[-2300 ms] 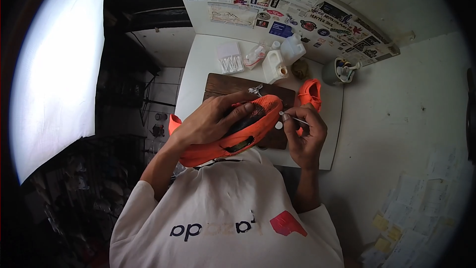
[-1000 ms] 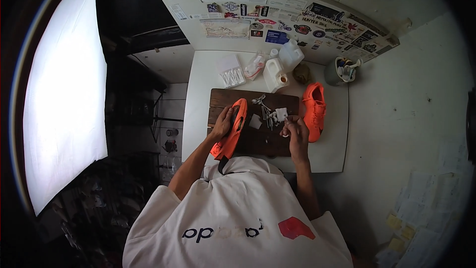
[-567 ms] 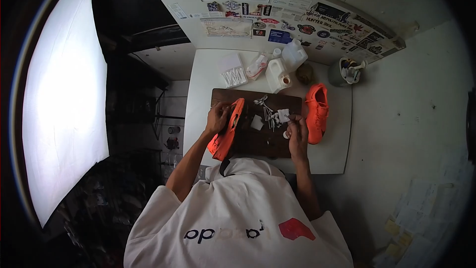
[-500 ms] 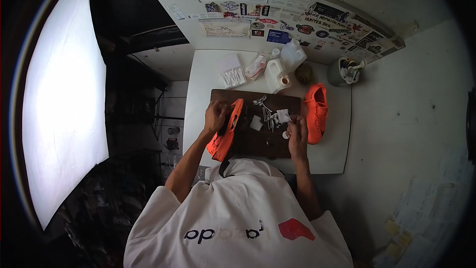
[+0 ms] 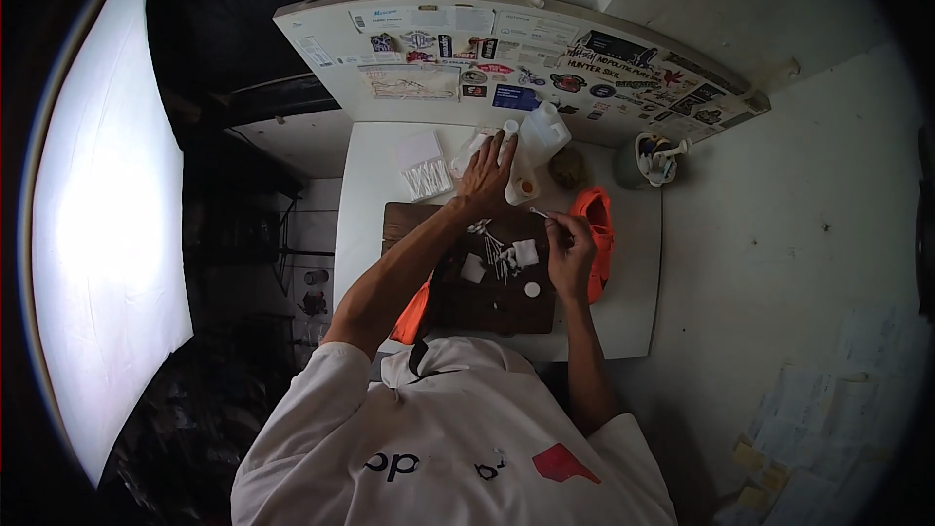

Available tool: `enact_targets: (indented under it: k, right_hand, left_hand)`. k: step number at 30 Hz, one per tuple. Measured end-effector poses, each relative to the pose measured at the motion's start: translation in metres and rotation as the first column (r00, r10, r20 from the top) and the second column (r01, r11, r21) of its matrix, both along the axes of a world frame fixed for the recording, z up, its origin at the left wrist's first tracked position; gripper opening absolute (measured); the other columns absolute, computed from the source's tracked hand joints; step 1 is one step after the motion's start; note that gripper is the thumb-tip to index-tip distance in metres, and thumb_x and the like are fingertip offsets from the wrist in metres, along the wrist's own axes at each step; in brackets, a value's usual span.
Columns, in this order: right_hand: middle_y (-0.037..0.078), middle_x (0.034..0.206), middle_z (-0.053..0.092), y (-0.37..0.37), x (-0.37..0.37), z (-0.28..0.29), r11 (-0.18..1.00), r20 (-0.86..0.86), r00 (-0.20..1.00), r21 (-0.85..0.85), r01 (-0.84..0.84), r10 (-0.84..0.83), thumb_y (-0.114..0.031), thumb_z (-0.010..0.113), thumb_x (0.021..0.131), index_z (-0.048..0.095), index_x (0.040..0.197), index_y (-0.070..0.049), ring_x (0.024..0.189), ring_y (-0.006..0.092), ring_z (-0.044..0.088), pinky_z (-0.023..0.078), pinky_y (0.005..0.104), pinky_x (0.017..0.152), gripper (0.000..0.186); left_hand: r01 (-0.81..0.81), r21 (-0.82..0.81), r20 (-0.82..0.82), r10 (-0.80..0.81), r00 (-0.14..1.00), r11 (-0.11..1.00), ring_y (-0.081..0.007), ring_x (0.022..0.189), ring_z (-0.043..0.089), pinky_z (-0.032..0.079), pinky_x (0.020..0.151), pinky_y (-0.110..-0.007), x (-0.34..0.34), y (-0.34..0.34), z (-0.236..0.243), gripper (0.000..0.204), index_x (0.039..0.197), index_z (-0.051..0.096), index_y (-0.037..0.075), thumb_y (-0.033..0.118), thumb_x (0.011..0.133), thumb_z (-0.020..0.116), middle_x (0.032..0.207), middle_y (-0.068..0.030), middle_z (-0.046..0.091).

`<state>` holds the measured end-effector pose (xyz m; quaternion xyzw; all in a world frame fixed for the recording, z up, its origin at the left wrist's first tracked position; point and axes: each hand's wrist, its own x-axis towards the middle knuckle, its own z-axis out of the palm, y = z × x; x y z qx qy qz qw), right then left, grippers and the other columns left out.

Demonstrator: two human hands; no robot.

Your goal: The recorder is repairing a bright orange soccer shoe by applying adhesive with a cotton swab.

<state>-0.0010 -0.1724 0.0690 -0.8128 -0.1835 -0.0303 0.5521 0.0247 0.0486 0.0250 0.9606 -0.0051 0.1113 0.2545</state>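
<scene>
My left hand [image 5: 487, 180] is stretched out over the group of bottles at the back of the table, fingers extended against the white jug [image 5: 523, 187]; the exact contact is hidden. A cotton swab [image 5: 539, 213] is pinched in my right hand [image 5: 573, 253], its tip pointing toward the jug's amber opening. One orange shoe [image 5: 411, 317] lies on the left, mostly covered by my left forearm. Its mate, another orange shoe [image 5: 594, 224], stands behind my right hand. Used swabs [image 5: 501, 261], white pads [image 5: 526, 252] and a round white cap [image 5: 532, 289] lie on the dark board [image 5: 506, 319].
A pack of cotton swabs [image 5: 426, 178] sits back left. Behind the jug are a translucent container [image 5: 545, 131] and a brownish round item [image 5: 567, 168]. A tub of tools [image 5: 638, 164] stands at the right. A sticker-covered panel [image 5: 409, 44] rises along the table's back edge.
My left hand has left the shoe and reached forward to the bottles. My right hand has lifted forward with the swab, toward the jug. The view has shifted slightly.
</scene>
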Motion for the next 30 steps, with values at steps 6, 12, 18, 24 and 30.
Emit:
enact_targets:
  k: [6, 12, 18, 24, 30]
  right_hand:
    - [0.016, 0.103, 0.064, -0.001, 0.025, -0.006, 0.988, 0.122, 0.993, -0.156, 0.016, 0.003, 0.007, 0.062, 0.097, 0.070, 0.119, 0.001, 0.096, 0.0341, 0.067, 0.054, 0.0410, 0.082, 0.025]
    - [0.018, 0.104, 0.066, 0.001, 0.020, 0.001, 0.911, 0.086, 0.994, -0.412, -0.024, 0.065, 0.007, 0.064, 0.093, 0.069, 0.118, 0.001, 0.094, 0.0385, 0.069, 0.055, 0.0467, 0.080, 0.025]
    - [0.019, 0.091, 0.075, -0.005, 0.017, -0.023, 0.914, 0.094, 0.995, -0.405, 0.001, 0.040, 0.004, 0.070, 0.092, 0.067, 0.101, 0.001, 0.083, 0.0358, 0.075, 0.056, 0.0442, 0.071, 0.011]
    - [0.022, 0.088, 0.074, -0.004, 0.023, -0.048, 0.846, 0.023, 0.999, -0.533, -0.022, 0.040, 0.004, 0.072, 0.088, 0.065, 0.096, 0.001, 0.084, 0.0398, 0.074, 0.056, 0.0465, 0.070, 0.011]
    - [0.022, 0.087, 0.073, 0.004, 0.025, -0.052, 0.795, 0.009, 0.999, -0.606, -0.032, 0.046, 0.001, 0.071, 0.088, 0.065, 0.096, 0.000, 0.085, 0.0428, 0.073, 0.056, 0.0517, 0.073, 0.010]
  left_hand:
    - [-0.084, -0.008, -0.044, 0.084, 0.996, 0.996, -0.0430, 0.148, 0.038, 0.037, 0.118, -0.054, 0.015, -0.022, -0.025, 0.132, 0.163, 0.023, -0.002, 0.038, 0.060, 0.096, 0.158, -0.0237, 0.040]
    - [-0.058, -0.062, 0.068, 0.062, 0.996, 0.996, -0.0404, 0.147, 0.040, 0.038, 0.116, -0.053, 0.001, -0.042, -0.020, 0.121, 0.163, 0.026, -0.001, 0.032, 0.066, 0.090, 0.156, -0.0212, 0.044]
    - [0.053, -0.022, 0.097, -0.051, 0.994, 0.998, -0.0372, 0.146, 0.040, 0.038, 0.116, -0.050, -0.017, -0.053, -0.009, 0.119, 0.164, 0.026, 0.001, 0.038, 0.071, 0.089, 0.158, -0.0180, 0.043]
    - [0.065, 0.057, 0.103, -0.071, 0.992, 0.996, -0.0365, 0.146, 0.042, 0.037, 0.116, -0.052, -0.022, -0.064, -0.025, 0.107, 0.164, 0.031, 0.005, 0.048, 0.080, 0.082, 0.158, -0.0159, 0.045]
    - [0.053, 0.113, 0.118, -0.066, 0.991, 0.992, -0.0357, 0.147, 0.041, 0.036, 0.117, -0.052, -0.024, -0.065, -0.035, 0.101, 0.164, 0.031, 0.005, 0.045, 0.084, 0.077, 0.159, -0.0153, 0.044]
